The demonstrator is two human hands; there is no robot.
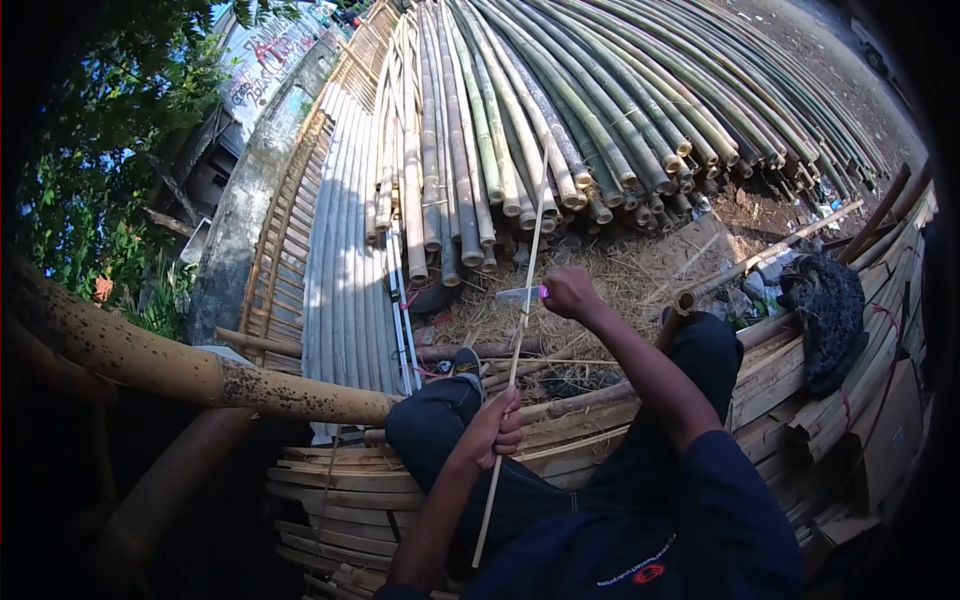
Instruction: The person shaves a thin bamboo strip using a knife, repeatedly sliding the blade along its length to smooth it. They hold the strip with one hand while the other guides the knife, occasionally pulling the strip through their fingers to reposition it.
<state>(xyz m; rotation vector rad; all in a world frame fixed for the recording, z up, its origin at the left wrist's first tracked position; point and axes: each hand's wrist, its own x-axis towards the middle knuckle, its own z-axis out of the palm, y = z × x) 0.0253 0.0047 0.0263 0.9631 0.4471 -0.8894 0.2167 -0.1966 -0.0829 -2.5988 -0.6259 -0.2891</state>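
My left hand is closed around a thin, pale bamboo strip above my left thigh. The strip runs from below my hand up and away, its far end overlapping the bamboo pile in this view. A knife with a pink handle is gripped in my right hand. Its blade points left and lies across the strip, right at its edge, well beyond my left hand. My knees are bent on either side, and a shoe shows past my left knee.
A big stack of bamboo poles spreads ahead. Split bamboo slats lie under me. A thick spotted bamboo pole crosses at left, beside corrugated sheets and a bamboo ladder-like frame. A dark cloth hangs over slats at right.
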